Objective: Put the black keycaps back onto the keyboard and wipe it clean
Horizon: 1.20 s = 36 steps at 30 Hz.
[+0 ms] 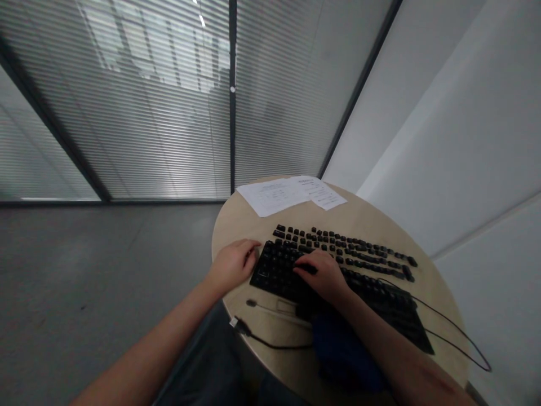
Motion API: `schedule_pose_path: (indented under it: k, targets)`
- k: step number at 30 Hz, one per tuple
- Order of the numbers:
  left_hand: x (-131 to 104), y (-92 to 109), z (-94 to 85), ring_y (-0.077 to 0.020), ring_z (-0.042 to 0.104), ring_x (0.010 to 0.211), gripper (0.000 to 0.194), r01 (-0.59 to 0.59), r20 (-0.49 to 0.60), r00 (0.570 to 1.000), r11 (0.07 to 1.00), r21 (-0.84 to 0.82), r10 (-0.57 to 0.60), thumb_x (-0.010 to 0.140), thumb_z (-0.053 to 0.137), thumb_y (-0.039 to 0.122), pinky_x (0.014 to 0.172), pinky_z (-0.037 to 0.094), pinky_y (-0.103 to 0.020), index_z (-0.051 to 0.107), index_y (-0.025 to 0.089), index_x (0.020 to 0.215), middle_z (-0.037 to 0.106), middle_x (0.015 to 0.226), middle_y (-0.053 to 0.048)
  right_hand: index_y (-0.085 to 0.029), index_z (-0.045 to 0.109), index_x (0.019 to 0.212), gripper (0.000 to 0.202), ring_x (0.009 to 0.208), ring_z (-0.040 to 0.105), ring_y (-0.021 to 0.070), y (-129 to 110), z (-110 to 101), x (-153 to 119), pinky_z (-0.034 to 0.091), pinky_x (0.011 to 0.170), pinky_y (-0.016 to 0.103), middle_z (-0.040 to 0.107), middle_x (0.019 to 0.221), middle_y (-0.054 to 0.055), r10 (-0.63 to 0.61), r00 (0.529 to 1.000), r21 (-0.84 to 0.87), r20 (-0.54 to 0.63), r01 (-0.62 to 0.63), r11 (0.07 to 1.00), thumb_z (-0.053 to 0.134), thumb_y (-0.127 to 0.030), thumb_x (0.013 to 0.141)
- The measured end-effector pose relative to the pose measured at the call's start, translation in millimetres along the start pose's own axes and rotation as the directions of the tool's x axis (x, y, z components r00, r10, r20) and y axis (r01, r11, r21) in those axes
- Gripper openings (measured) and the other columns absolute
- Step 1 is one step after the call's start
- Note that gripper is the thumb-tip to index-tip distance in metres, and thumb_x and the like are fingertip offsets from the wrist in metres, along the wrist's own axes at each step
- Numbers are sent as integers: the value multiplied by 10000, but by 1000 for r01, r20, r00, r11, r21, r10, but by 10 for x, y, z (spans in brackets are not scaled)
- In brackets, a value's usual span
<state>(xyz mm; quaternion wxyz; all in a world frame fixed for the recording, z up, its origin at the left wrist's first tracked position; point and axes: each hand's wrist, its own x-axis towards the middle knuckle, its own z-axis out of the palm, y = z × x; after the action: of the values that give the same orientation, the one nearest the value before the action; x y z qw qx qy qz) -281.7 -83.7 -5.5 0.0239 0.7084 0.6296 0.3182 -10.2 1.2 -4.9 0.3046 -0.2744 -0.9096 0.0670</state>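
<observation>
A black keyboard [274, 273] lies on a round wooden table [230, 225], with rows of loose black keycaps [359, 248] spread along its far side. My left hand [236, 262] rests on the table at the keyboard's left end, fingers curled, thumb and forefinger slightly apart, nothing visible between them. Over the middle of the keyboard is my right hand [323, 275], its thumb and fingers bent toward each other above the keys. Whatever its fingertips may hold is too dark and small to make out.
Printed papers [274, 194] lie at the table's far edge. Nearer me are a thin tool [276, 311], a black cable with a USB plug [240, 326] and a dark blue cloth [346, 349]. Another cable [454, 327] loops over the right edge.
</observation>
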Motion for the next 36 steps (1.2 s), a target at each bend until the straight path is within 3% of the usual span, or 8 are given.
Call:
schedule_pose_path:
  k: [10, 24, 28, 36]
  targets:
    - [-7, -16, -15, -229, 730, 902, 293, 41, -14, 999, 998, 41, -40, 949, 466, 257, 822, 577, -357, 662, 210, 1162, 776, 1042, -73, -242, 782, 915, 74, 873, 678, 216, -33, 23, -11, 514, 848, 392, 791, 950, 43, -95, 995, 18, -31, 95, 995, 770, -190, 864]
    - [7, -61, -40, -217, 726, 846, 323, 78, -14, 997, 997, 18, -78, 980, 452, 336, 745, 570, -330, 661, 207, 1189, 770, 983, -67, -224, 782, 896, 37, 861, 696, 197, -9, 76, 2, 472, 841, 369, 799, 954, 28, -78, 997, 57, -6, 79, 995, 774, -205, 865]
    - [14, -78, -35, -207, 714, 780, 333, 85, -12, 996, 996, 6, -85, 980, 447, 343, 736, 564, -331, 666, 204, 1189, 769, 965, -63, -224, 784, 873, 38, 839, 670, 186, 3, 80, 19, 457, 824, 360, 788, 938, 27, -84, 996, 41, 13, 84, 996, 754, -201, 877]
    - [4, -118, 1, -225, 725, 848, 354, 101, -3, 995, 995, 16, -101, 971, 444, 361, 788, 563, -339, 677, 204, 1187, 777, 986, -68, -209, 791, 839, 87, 906, 578, 220, -61, -16, 26, 436, 854, 393, 688, 909, 68, -84, 996, -6, -15, 84, 996, 727, -233, 893]
